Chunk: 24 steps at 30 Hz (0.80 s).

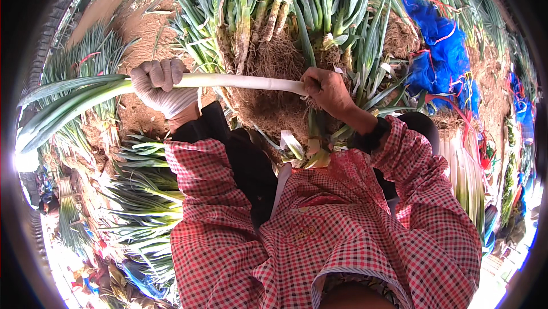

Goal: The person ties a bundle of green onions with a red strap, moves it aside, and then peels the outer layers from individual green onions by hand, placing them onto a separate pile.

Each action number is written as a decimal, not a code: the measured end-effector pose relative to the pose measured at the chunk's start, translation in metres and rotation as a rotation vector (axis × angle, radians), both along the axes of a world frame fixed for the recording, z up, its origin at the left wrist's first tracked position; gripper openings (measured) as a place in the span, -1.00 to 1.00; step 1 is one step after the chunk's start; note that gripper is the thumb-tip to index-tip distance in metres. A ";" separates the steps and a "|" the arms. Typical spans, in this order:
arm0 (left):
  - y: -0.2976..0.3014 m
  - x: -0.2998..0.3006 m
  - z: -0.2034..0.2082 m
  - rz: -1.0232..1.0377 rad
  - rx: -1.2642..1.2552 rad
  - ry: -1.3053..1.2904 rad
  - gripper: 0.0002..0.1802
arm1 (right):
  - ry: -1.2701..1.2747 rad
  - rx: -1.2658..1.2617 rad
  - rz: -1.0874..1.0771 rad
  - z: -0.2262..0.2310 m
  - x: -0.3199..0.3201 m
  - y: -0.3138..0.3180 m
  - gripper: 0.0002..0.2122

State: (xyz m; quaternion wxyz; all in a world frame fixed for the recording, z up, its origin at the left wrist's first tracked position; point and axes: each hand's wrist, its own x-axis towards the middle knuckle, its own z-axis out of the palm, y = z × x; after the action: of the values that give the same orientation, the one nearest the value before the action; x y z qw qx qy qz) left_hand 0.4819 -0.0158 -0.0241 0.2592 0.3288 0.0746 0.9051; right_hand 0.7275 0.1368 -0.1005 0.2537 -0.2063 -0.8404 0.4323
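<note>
A long leek [240,81] with a white stalk is stretched level between my two hands. My left hand [158,82], in a pale knitted glove, is wrapped round it where the white turns to green. Its green leaves [74,103] reach out past that hand to the left. My right hand [330,90], bare, is closed on the root end of the same leek. The roots are mostly hidden by the fingers. Just beyond the stalk stands a heap of unpeeled leeks [268,12] with brown, tangled roots [274,61].
Peeled leeks [151,195] lie piled at my left, leaves pointing outward. Bundles of leeks [85,58] stand at the far left. Blue netting [439,46] with red ties lies at the right, above a tied bundle of white stalks [463,166]. Brown soil [142,41] shows between the heaps.
</note>
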 end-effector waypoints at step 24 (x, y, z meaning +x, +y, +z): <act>0.013 0.016 -0.011 0.342 -0.273 -0.240 -0.70 | -0.143 -0.137 -0.217 -0.064 0.002 0.003 -0.82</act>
State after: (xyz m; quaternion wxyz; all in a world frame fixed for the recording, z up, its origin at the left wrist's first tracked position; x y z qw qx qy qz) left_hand 0.4981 -0.0031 -0.0353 0.1512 0.1635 0.2194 0.9499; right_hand 0.7298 0.1403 -0.1645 0.2236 -0.3431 -0.7977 0.4427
